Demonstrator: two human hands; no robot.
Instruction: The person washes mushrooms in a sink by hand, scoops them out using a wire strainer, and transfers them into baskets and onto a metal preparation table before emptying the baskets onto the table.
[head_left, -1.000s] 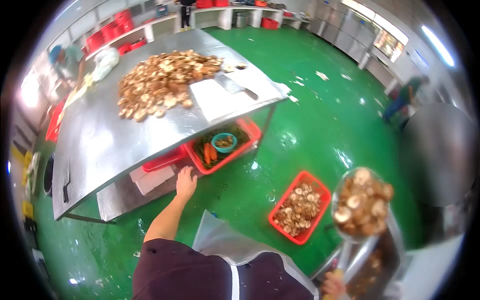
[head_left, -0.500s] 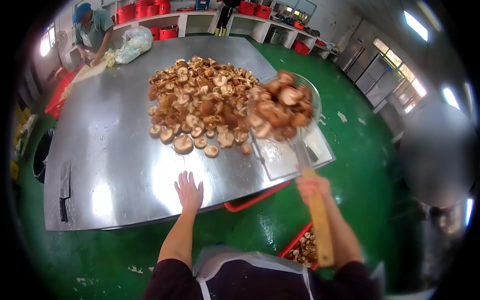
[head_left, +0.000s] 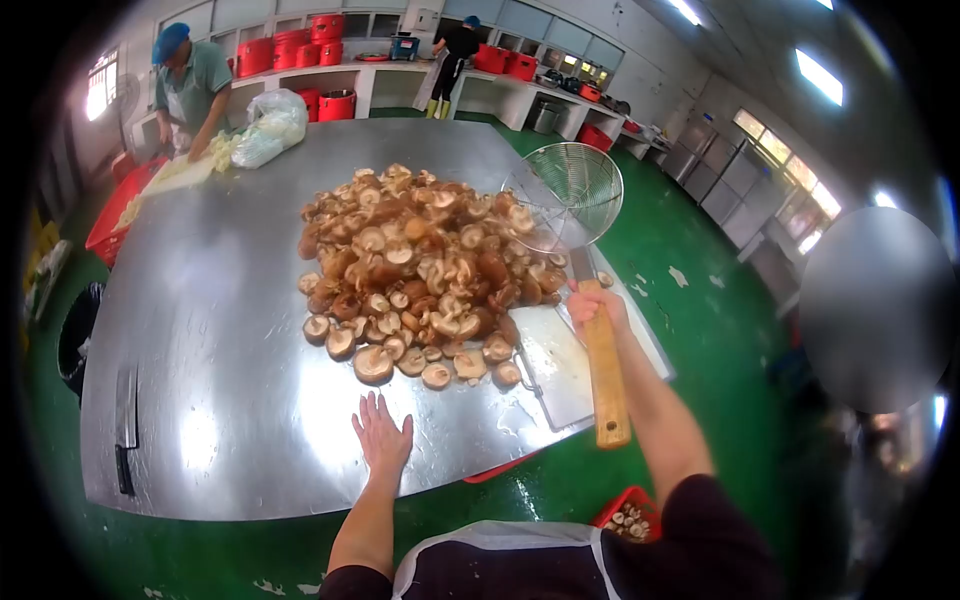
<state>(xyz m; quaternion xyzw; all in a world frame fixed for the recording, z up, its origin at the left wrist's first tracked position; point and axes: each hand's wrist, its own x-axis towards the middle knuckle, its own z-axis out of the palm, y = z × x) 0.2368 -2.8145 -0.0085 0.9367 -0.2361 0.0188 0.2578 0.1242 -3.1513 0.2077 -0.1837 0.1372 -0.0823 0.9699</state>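
Observation:
A large heap of brown mushrooms (head_left: 420,270) lies on the steel table (head_left: 230,330). My right hand (head_left: 598,304) is wrapped round the wooden handle of a wire strainer (head_left: 575,195). The strainer's basket is tilted at the heap's right edge and looks empty. Under the strainer's handle is a white cutting board (head_left: 560,365). My left hand (head_left: 384,436) has its fingers spread at the table's near edge, just in front of the mushrooms, and holds nothing.
A cleaver (head_left: 126,430) lies at the table's left. A person (head_left: 190,85) handles pale vegetables beside a plastic bag (head_left: 270,128). Another person (head_left: 455,60) stands at the back counter. A red basket of mushrooms (head_left: 630,515) sits on the floor.
The strainer was full of mushrooms and came up from the lower right to the table. Its load is now on the heap, which has grown. My left hand moved from below the table edge onto its near side.

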